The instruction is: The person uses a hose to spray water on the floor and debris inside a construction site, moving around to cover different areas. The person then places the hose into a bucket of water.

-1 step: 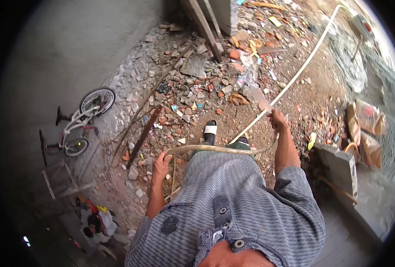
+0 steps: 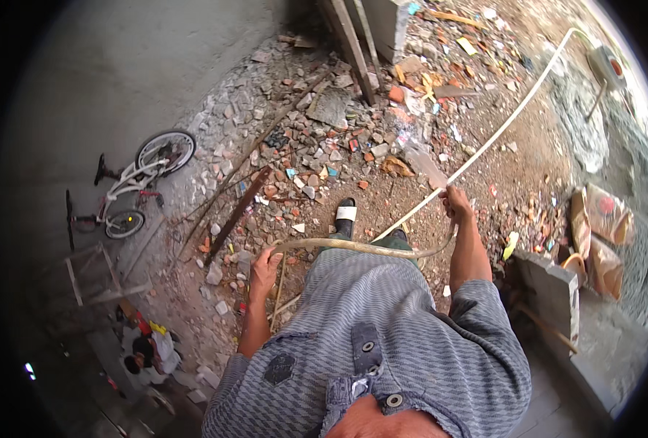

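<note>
A pale yellowish hose bows across the front of my body from hand to hand. My left hand is closed round it at hip height on the left. My right hand grips the hose near its end, out to the right. From that hand a blurred, see-through fan of what looks like water spreads toward the rubble. A further length of hose runs along the ground from the far right to near my feet.
Broken bricks, stones and litter cover the ground ahead. A rusty metal bar lies left of my foot. Planks lean against a pillar. A bicycle and people are at left; paper sacks and a concrete block at right.
The view has turned slightly, so the far ground sits a little further right and lower. Both hands keep their hold on the hose in nearly the same places.
</note>
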Available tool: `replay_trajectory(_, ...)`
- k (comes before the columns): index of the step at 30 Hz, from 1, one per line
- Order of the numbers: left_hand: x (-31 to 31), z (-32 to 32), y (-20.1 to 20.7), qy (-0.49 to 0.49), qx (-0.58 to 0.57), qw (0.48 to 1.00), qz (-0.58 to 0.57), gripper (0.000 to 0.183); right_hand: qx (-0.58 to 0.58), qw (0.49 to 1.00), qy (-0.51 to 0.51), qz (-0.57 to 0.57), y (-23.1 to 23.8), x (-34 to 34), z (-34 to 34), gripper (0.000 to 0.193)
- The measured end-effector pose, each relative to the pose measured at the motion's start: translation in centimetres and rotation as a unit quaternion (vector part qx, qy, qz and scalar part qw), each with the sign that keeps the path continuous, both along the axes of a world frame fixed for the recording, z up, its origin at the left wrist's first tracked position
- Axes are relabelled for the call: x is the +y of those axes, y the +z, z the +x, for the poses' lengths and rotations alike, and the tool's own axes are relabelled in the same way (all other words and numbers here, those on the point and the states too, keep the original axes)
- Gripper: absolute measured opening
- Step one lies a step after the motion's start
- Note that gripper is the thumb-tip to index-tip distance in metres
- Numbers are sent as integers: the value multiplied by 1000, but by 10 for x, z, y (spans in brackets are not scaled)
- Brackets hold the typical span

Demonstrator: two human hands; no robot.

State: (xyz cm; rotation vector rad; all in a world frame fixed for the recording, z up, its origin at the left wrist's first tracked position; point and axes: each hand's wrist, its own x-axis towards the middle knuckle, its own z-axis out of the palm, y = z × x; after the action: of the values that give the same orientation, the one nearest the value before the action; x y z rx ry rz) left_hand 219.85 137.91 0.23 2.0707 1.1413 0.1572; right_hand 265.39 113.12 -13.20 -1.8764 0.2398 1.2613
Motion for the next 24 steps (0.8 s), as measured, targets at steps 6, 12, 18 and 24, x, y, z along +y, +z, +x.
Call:
replay_trajectory(6,-68,-51,13,153,-3,987,58,42,28,986,142,78,14,85,-13,42)
replay_trajectory(12,-56,-67,-1,256,-21,965,43,40,-66,990,86,93,20,176,-2,41)
replay_trajectory(18,16,-80,-9,271,-19,962,17,42,-149,977,58,139,61,290,-2,44)
replay_trajectory(24,97,-104,-12,232,-38,972,-22,47,-162,977,112,84,48,380,4,47)
